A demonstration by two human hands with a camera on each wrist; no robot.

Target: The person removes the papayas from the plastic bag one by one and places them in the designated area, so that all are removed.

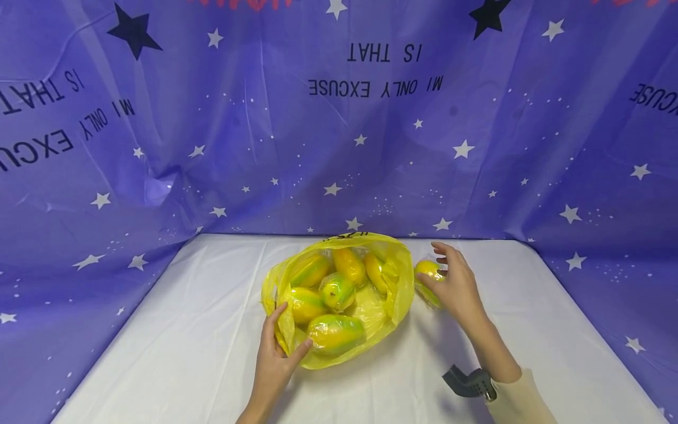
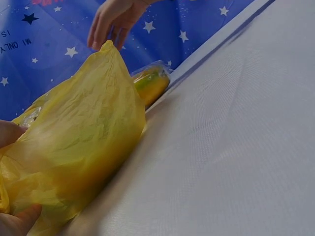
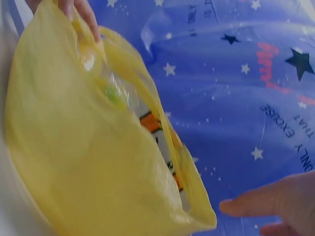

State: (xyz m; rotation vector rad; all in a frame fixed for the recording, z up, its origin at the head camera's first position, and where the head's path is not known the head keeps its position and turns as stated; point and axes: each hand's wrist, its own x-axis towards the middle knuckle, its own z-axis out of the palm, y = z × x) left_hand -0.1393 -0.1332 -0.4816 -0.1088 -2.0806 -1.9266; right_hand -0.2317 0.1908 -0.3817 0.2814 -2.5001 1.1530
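Where the left hand (image 1: 272,359) is set: at the near-left rim of the yellow bag (image 1: 405,288), which is grasped, with the thumb laid along the near side and the fingers spread away from it toward the left side.
Left forearm (image 1: 255,407): brought in from the bottom edge of the head view and slanted up and to the right.
Right hand (image 1: 458,288): raised beyond the right side of the bag, with nothing grasped; the fingers are gently bent, and the thumb is held apart from them and pointed toward the bag. By the left wrist view, a gap is left between it and the loose fruit.
Right forearm (image 1: 495,350): slanted up and to the left from the lower right, partly covered by a beige sleeve (image 1: 521,403); a dark wrist mount (image 1: 466,383) is worn at the cuff.
Loose fruit (image 1: 428,269): placed on the white cloth (image 1: 190,341) just right of the bag, wrapped in clear film and partly hidden by the right hand in the head view.
Six fruits (image 1: 338,334): seen inside the bag, coloured yellow and green and wrapped in film.
Backdrop (image 1: 296,159): formed by a purple sheet printed with stars and lettering.
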